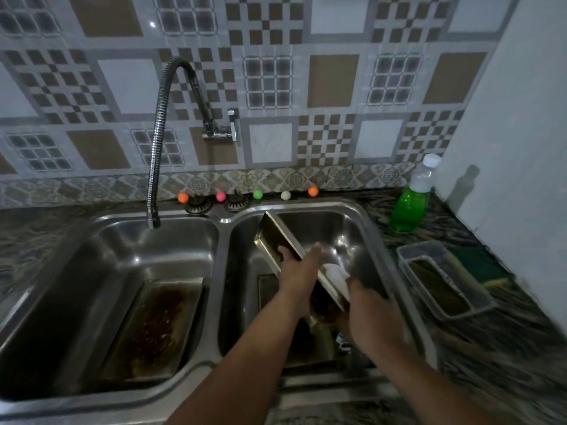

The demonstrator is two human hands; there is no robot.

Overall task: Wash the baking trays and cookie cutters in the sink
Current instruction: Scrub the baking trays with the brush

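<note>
Tilting over the right basin (352,228) at about 3 o'clock of the double sink, a gold-coloured baking tray (277,237) is standing on edge, its inside darkened. The left hand (299,271) is grasping its rim; the right hand (365,314) is pinching a white sponge (337,276) against the tray's outer side. A second tray (153,326), crusted brown, is lying flat in the left basin (76,289). At 2 o'clock, a bottle (409,207) is holding green liquid; a clear tub (441,280) is sitting below it.
</note>
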